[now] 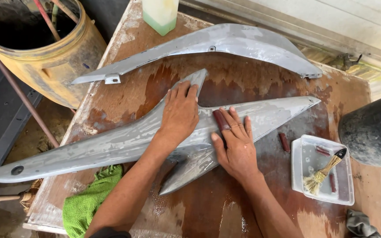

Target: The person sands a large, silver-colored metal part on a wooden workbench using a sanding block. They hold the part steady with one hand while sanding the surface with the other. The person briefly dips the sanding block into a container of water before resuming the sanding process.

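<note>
The left hand (179,112) lies flat and spread on the long grey panel (124,143) across the table's (225,211) middle; the right hand (237,141) presses a small brown sanding piece (221,120) against it. The panel looks light, stiff, wet and likely slippery, best steadied at its broad centre

Near panel (124,143): lies across the middle of the table (225,207), left end past the table's edge.
Far panel (225,42): on the table behind the near panel, apart from it.
Left hand (179,115): flat on the near panel.
Right hand (237,145): on the near panel, just right of the left hand.
Sanding piece (220,120): under the right hand's fingers, on the panel.
Tray (345,185): right of the hands, on the table.
Brush (325,172): in the tray.
Cloth (89,202): at the table's front left edge, partly under the near panel.
Drum (45,57): left of the table, behind.
Bottle (160,15): at the table's far edge.
</note>
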